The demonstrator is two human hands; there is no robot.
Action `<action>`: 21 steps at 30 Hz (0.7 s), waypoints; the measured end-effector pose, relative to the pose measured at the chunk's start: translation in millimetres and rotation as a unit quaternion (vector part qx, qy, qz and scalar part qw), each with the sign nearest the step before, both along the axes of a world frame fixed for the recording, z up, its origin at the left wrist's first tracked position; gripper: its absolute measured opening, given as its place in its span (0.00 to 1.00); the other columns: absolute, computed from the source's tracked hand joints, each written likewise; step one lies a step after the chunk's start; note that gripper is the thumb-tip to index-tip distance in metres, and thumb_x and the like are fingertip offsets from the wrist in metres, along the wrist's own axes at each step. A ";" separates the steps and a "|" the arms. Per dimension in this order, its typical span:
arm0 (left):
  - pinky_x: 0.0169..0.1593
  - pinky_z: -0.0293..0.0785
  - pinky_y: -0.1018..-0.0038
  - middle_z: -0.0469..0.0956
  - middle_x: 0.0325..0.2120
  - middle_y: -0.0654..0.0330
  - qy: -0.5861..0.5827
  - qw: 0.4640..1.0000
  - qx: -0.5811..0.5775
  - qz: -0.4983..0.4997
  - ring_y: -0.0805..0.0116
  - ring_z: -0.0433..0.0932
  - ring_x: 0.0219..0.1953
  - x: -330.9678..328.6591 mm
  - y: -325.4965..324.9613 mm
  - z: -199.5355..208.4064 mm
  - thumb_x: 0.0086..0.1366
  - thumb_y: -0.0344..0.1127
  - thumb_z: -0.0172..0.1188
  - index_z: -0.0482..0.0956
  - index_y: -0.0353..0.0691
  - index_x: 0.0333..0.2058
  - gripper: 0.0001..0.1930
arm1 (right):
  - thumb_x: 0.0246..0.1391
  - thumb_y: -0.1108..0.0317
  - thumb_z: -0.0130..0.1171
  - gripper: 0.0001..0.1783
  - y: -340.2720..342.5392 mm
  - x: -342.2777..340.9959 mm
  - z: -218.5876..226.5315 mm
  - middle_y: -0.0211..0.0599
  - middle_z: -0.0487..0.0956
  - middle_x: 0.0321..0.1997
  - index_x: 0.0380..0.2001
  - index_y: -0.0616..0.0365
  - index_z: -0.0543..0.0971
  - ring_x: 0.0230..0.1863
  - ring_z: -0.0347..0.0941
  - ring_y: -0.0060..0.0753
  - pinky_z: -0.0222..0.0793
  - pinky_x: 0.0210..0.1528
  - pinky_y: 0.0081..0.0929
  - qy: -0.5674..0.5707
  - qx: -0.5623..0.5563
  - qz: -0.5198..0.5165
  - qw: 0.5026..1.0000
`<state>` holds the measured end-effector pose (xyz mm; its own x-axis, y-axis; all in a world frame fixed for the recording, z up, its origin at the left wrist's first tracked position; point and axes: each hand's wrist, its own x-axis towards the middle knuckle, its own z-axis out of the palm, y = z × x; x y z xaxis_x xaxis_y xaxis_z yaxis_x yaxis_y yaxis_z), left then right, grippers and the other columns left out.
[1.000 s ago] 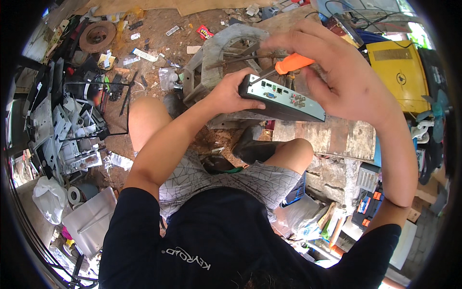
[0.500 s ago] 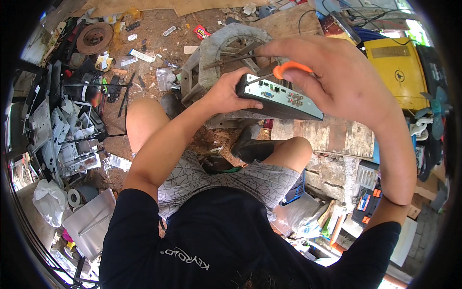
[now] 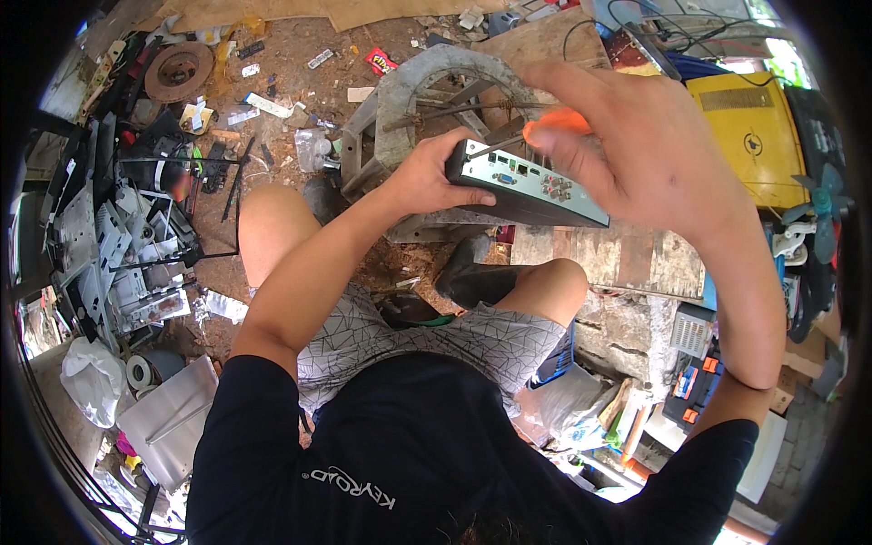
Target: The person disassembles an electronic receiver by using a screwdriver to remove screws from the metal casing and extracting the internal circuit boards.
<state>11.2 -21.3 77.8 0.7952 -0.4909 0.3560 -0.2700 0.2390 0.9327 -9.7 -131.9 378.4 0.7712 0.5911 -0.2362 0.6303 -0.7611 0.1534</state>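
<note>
My left hand grips the left end of a flat black electronics box, thumb along its near face. The box is tilted so its pale panel of ports faces up. In my right hand is a screwdriver with an orange handle, pinched between thumb and fingers. Its thin shaft slants down to the left end of the panel, close to my left fingers. Whether the tip sits in a screw is too small to tell. Behind the box stands a grey metal frame with a rounded opening.
Right of my knees is a worn wooden board. A yellow case and a teal fan blade stand farther right. Scrap metal parts pile up at the left, near a rusty disc. Litter dots the dirt floor.
My right hand has shifted and turned slightly around the screwdriver handle, its raised fingers moving right. My left hand and the box stay in place.
</note>
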 end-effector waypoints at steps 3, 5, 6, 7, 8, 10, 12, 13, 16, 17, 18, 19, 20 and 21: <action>0.47 0.76 0.68 0.82 0.35 0.56 -0.002 1.000 0.000 -0.011 0.64 0.81 0.39 0.3 -2.8 1.6 0.43 0.44 0.82 0.75 0.38 0.47 0.35 | 0.49 0.68 0.61 0.22 -6.2 1.2 -0.5 0.45 0.76 0.46 0.50 0.54 0.76 0.44 0.74 0.55 0.72 0.41 0.43 0.023 0.050 0.050 0.997; 0.47 0.76 0.68 0.82 0.35 0.56 -0.005 1.000 0.007 -0.011 0.64 0.81 0.39 1.0 -0.8 2.4 0.43 0.44 0.82 0.75 0.38 0.47 0.35 | 0.49 0.69 0.61 0.21 -9.5 3.0 -3.3 0.45 0.77 0.45 0.50 0.53 0.76 0.43 0.74 0.55 0.72 0.41 0.42 0.019 0.112 0.093 0.989; 0.47 0.76 0.69 0.82 0.35 0.56 -0.006 1.000 0.008 -0.009 0.64 0.81 0.39 1.0 -0.3 2.8 0.43 0.44 0.82 0.75 0.39 0.47 0.35 | 0.49 0.71 0.61 0.21 -9.9 2.7 -3.7 0.44 0.77 0.44 0.50 0.53 0.76 0.43 0.74 0.55 0.72 0.41 0.42 0.006 0.121 0.086 0.989; 0.47 0.76 0.69 0.82 0.35 0.56 -0.006 1.000 0.010 -0.008 0.64 0.81 0.39 0.8 0.8 2.4 0.43 0.44 0.82 0.75 0.39 0.47 0.35 | 0.49 0.71 0.61 0.21 -7.6 2.3 -3.0 0.44 0.77 0.43 0.49 0.53 0.77 0.43 0.74 0.55 0.72 0.41 0.42 0.007 0.095 0.066 0.993; 0.47 0.76 0.69 0.82 0.35 0.56 -0.006 1.000 0.007 -0.003 0.65 0.81 0.39 0.6 1.2 1.8 0.43 0.44 0.82 0.75 0.39 0.47 0.35 | 0.49 0.72 0.61 0.21 -4.7 1.7 -2.1 0.44 0.77 0.43 0.49 0.53 0.77 0.43 0.75 0.55 0.72 0.41 0.42 0.008 0.068 0.046 0.997; 0.47 0.76 0.69 0.82 0.35 0.56 -0.006 1.000 -0.001 0.004 0.65 0.81 0.39 -0.1 -0.9 1.2 0.43 0.44 0.82 0.75 0.39 0.47 0.34 | 0.48 0.72 0.61 0.21 1.5 0.2 2.6 0.45 0.77 0.42 0.49 0.54 0.77 0.42 0.75 0.55 0.72 0.40 0.42 0.028 0.005 0.015 0.999; 0.47 0.76 0.69 0.82 0.35 0.56 -0.008 1.000 -0.007 -0.005 0.65 0.81 0.39 0.5 -2.7 0.8 0.43 0.43 0.82 0.75 0.39 0.47 0.34 | 0.50 0.71 0.62 0.19 -4.4 2.9 -1.3 0.46 0.78 0.41 0.48 0.55 0.77 0.41 0.75 0.55 0.72 0.39 0.43 0.027 0.067 0.065 0.995; 0.47 0.76 0.69 0.82 0.35 0.56 -0.008 1.000 -0.009 -0.008 0.65 0.81 0.39 1.0 -2.1 1.1 0.43 0.43 0.82 0.75 0.39 0.47 0.34 | 0.50 0.70 0.62 0.18 -8.3 6.1 -4.1 0.46 0.78 0.40 0.47 0.56 0.77 0.41 0.75 0.56 0.72 0.39 0.43 0.022 0.130 0.112 0.985; 0.47 0.76 0.69 0.82 0.35 0.56 -0.004 1.000 -0.014 -0.010 0.66 0.81 0.39 0.6 0.6 2.1 0.43 0.43 0.82 0.75 0.39 0.47 0.34 | 0.52 0.69 0.61 0.17 -10.9 11.0 -4.7 0.48 0.78 0.39 0.47 0.57 0.76 0.40 0.76 0.55 0.72 0.37 0.43 0.071 0.153 0.098 0.981; 0.47 0.76 0.69 0.82 0.35 0.56 -0.010 1.000 -0.011 -0.002 0.66 0.81 0.39 0.2 1.0 2.7 0.43 0.43 0.82 0.75 0.39 0.47 0.34 | 0.51 0.70 0.61 0.18 -8.4 7.8 -3.5 0.47 0.78 0.39 0.47 0.57 0.76 0.40 0.76 0.55 0.72 0.38 0.43 0.052 0.102 0.052 0.992; 0.47 0.76 0.69 0.82 0.35 0.56 -0.016 1.000 -0.007 0.007 0.66 0.81 0.39 -0.2 0.9 3.4 0.43 0.43 0.82 0.75 0.39 0.47 0.34 | 0.50 0.72 0.61 0.18 -3.2 1.4 -0.8 0.47 0.78 0.39 0.47 0.57 0.76 0.40 0.76 0.55 0.72 0.39 0.43 0.033 0.050 0.007 0.998; 0.47 0.76 0.69 0.82 0.35 0.56 -0.023 1.000 -0.004 0.013 0.66 0.81 0.39 -0.6 -0.1 4.2 0.43 0.43 0.82 0.75 0.38 0.47 0.34 | 0.50 0.72 0.61 0.19 -1.8 -1.0 0.5 0.47 0.78 0.39 0.47 0.57 0.76 0.40 0.76 0.55 0.72 0.40 0.43 0.022 0.028 -0.003 0.999; 0.47 0.76 0.69 0.82 0.35 0.56 -0.015 1.000 -0.006 0.004 0.66 0.81 0.39 -0.4 -0.8 3.6 0.43 0.42 0.82 0.75 0.38 0.47 0.34 | 0.49 0.72 0.62 0.19 0.0 -3.0 1.3 0.47 0.78 0.40 0.48 0.57 0.76 0.40 0.76 0.55 0.72 0.40 0.43 0.013 0.005 -0.011 1.000; 0.47 0.76 0.69 0.82 0.36 0.56 -0.007 1.000 -0.009 -0.005 0.66 0.81 0.39 0.0 -1.7 2.6 0.43 0.42 0.82 0.75 0.38 0.47 0.34 | 0.49 0.71 0.62 0.20 0.0 -2.9 0.9 0.47 0.78 0.40 0.48 0.57 0.76 0.40 0.76 0.55 0.72 0.40 0.43 0.013 0.013 0.018 1.000</action>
